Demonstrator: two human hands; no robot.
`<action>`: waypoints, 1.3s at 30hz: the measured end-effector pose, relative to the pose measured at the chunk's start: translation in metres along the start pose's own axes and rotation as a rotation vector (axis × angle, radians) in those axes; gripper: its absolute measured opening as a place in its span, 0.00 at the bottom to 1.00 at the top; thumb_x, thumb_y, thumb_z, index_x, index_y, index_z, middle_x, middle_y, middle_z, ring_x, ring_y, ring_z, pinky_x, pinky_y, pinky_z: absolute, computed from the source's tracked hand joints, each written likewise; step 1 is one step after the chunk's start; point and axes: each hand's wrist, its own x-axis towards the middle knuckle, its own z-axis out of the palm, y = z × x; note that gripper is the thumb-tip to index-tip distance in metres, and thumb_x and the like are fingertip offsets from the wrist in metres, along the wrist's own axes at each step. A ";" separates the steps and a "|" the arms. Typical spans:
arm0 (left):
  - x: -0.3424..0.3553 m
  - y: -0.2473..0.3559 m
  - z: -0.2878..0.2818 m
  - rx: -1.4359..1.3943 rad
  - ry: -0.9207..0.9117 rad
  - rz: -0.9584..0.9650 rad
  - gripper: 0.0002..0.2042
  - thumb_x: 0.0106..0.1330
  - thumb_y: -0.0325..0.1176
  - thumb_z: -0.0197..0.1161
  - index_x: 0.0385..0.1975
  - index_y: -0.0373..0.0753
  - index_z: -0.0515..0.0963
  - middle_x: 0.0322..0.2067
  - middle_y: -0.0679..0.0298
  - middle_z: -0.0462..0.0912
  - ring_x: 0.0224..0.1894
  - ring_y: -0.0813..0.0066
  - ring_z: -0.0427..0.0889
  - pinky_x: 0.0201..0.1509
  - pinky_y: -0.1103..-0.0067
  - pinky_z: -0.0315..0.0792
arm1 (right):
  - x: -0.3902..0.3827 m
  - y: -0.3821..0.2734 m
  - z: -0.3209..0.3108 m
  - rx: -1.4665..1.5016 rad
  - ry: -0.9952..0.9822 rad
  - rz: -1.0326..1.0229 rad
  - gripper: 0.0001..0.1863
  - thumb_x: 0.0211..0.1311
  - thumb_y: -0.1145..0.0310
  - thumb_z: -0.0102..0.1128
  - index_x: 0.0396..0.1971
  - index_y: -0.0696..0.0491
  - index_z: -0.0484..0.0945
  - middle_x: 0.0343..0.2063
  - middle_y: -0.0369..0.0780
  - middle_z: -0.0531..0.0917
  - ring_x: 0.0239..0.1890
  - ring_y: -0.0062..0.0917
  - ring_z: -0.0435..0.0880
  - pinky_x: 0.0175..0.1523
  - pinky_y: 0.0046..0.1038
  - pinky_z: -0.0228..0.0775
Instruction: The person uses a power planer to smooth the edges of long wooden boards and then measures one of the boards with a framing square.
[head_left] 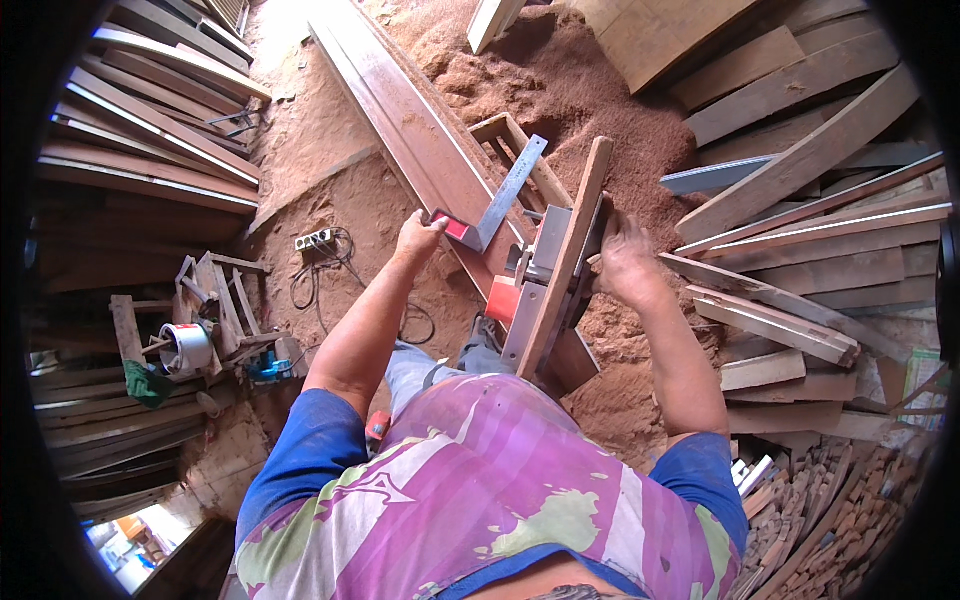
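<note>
My left hand [422, 240] grips a try square by its red-faced stock; its steel blade [516, 190] points away from me and to the right. Below the square lies a long reddish-brown board [415, 140], sloping from far left to near right. On the board's near part stands a grey power tool [548, 240], planer-like, with an orange part [503, 299] and a long wooden strip [568, 250] along its right side. My right hand [630, 262] is closed around the tool's right side, behind the strip; its fingertips are partly hidden.
Sawdust [650, 140] is heaped beyond the tool. Stacked planks [800, 100] line the right, more boards [160, 110] the left. A power strip [314, 240] with black cable lies on the floor at left. A white bucket [187, 348] stands by a wooden frame.
</note>
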 end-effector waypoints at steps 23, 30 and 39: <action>-0.110 0.117 0.094 -0.014 -0.444 0.426 0.26 0.61 0.43 0.60 0.52 0.27 0.72 0.47 0.49 0.78 0.52 0.65 0.75 0.59 0.73 0.65 | 0.027 0.087 0.059 2.018 1.199 0.554 0.40 0.64 0.32 0.27 0.50 0.55 0.70 0.29 0.37 0.74 0.27 0.21 0.67 0.32 0.22 0.60; -0.111 0.121 0.090 -0.065 -0.451 0.408 0.28 0.61 0.44 0.61 0.53 0.26 0.71 0.49 0.48 0.77 0.54 0.62 0.75 0.60 0.72 0.64 | 0.044 0.074 0.073 2.195 0.986 0.345 0.40 0.62 0.31 0.33 0.49 0.54 0.74 0.30 0.33 0.78 0.29 0.18 0.68 0.34 0.22 0.59; -0.103 0.112 0.099 -0.180 -0.605 0.401 0.26 0.64 0.42 0.58 0.56 0.29 0.67 0.51 0.54 0.76 0.54 0.69 0.73 0.60 0.75 0.65 | 0.016 0.048 0.044 1.470 0.469 0.119 0.17 0.65 0.54 0.56 0.40 0.53 0.79 0.30 0.32 0.79 0.34 0.15 0.73 0.39 0.18 0.63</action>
